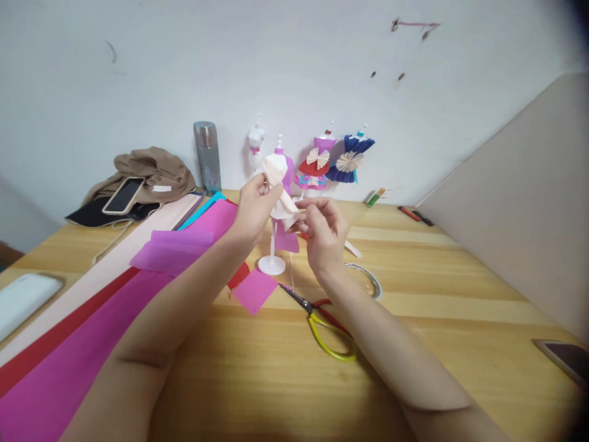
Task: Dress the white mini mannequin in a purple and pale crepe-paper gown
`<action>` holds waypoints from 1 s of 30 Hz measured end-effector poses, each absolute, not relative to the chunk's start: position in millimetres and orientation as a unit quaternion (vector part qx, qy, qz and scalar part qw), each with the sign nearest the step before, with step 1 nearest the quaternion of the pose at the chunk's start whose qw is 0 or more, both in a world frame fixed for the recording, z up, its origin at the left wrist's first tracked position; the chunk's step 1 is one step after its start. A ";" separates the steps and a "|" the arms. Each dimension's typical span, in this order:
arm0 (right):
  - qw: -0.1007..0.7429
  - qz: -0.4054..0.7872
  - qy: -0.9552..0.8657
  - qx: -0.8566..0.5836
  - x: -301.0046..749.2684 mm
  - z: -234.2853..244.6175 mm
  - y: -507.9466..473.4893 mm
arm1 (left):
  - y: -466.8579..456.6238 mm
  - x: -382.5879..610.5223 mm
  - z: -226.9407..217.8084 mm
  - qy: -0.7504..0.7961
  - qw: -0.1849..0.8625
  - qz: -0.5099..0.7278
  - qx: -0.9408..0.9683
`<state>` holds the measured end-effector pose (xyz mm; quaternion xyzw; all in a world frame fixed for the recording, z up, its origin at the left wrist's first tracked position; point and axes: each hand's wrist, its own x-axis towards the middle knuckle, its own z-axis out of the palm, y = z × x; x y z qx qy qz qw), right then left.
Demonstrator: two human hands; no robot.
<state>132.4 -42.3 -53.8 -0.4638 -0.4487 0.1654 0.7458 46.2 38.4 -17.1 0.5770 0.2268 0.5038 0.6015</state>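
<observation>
A small white dress form stands upright on its round base, with purple paper on one side of its torso. Cream crepe paper lies diagonally across its front. My left hand pinches the upper part of this cream paper against the torso. At the paper's lower right end, the fingers of my right hand are closed on its edge. A purple piece hangs below the torso. Scissors with red and yellow handles lie below my right hand, beside a pink paper square.
Long crepe paper sheets cover the left side. Behind stand a bottle, a bare form and two dressed forms. A tape roll lies right of the scissors. A phone rests by brown cloth.
</observation>
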 end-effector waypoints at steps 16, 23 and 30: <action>0.680 0.289 -0.456 -0.496 143.4 -45.9 -39.3 | 39.5 47.3 -20.2 0.199 0.607 0.492 0.592; 0.611 0.162 -0.548 -0.548 144.7 -55.2 -39.1 | 47.4 44.9 -23.5 0.178 0.616 0.471 0.606; 0.488 0.109 -0.651 -0.571 161.7 -59.7 -37.2 | 65.5 39.7 -26.4 0.177 0.691 0.379 0.590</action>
